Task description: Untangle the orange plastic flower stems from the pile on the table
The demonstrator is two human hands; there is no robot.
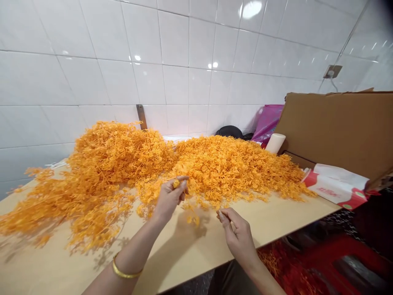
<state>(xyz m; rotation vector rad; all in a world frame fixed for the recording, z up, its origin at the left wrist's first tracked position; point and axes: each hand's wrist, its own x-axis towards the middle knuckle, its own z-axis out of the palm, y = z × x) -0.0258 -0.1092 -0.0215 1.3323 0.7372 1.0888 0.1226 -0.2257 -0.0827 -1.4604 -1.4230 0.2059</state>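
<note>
My left hand (170, 197), with a gold bangle at the wrist, pinches an orange artificial flower sprig (193, 219); its lower florets hang blurred above the table. To the right, my right hand (237, 231) is closed with thumb and forefinger pressed together. Whatever it pinches is too small to make out. Just behind both hands lies a wide heap of loose orange florets (233, 168). A taller pile of orange artificial stems (113, 151) spreads across the left side, some stems reaching towards the front.
The pale table (181, 262) backs onto a white tiled wall. At the right stand a large cardboard box (340, 127), a white roll (275, 143) and a red-and-white bag (334, 188). Behind the heap are a purple bag (268, 123) and a black round thing (229, 131). A red stool (340, 262) stands below.
</note>
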